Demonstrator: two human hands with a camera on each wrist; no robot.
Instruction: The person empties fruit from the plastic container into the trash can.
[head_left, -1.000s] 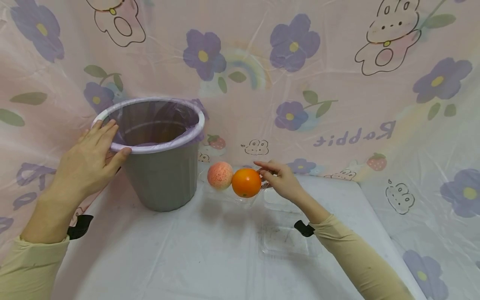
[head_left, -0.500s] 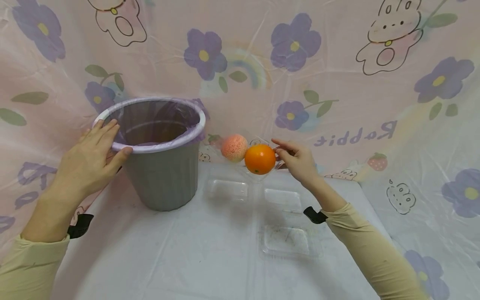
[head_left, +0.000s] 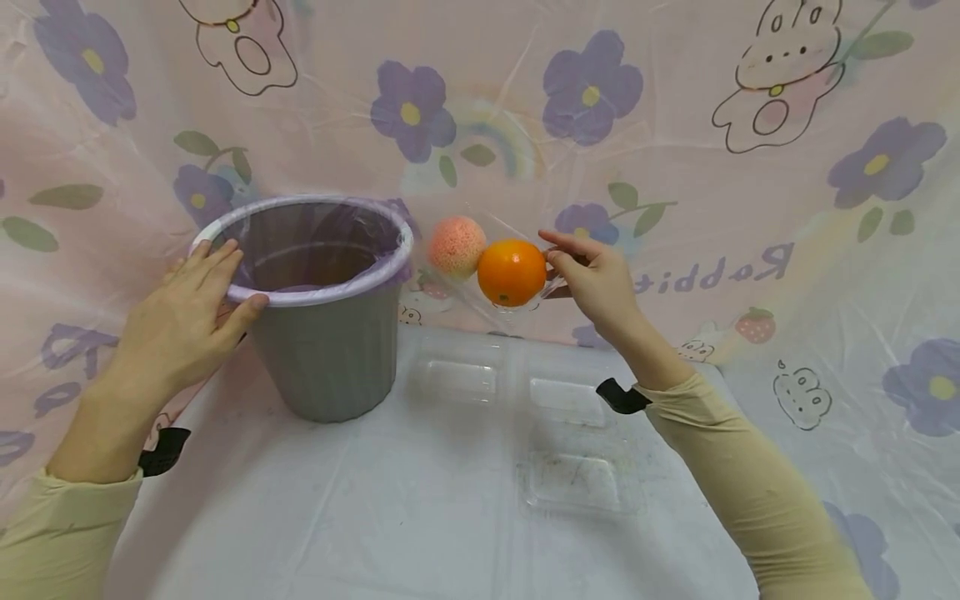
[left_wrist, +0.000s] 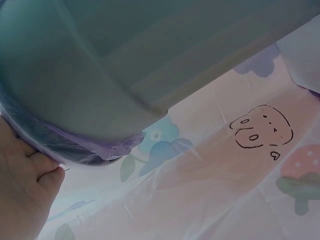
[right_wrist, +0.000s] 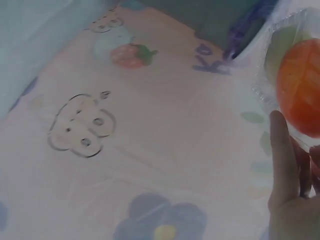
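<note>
In the head view my right hand [head_left: 596,279] holds a clear plastic box by its right side, up off the table. Inside the box are an orange [head_left: 512,273] and a pink peach [head_left: 457,247] side by side; the right wrist view shows the orange [right_wrist: 302,87] behind the clear wall, close to my fingers. My left hand [head_left: 180,321] rests on the left rim of a grey bin [head_left: 326,358], fingers fairly straight and thumb along the front. A purple liner bag [left_wrist: 95,145] is folded over the bin's rim.
Clear plastic trays [head_left: 577,482] lie on the white-covered table [head_left: 360,508], at its middle and right. A printed curtain [head_left: 495,92] with flowers and rabbits hangs behind and along the sides.
My right hand has lifted the box with the orange and peach from just above the table to about the bin's rim height, most recently shifting slightly left. My left hand stays on the rim.
</note>
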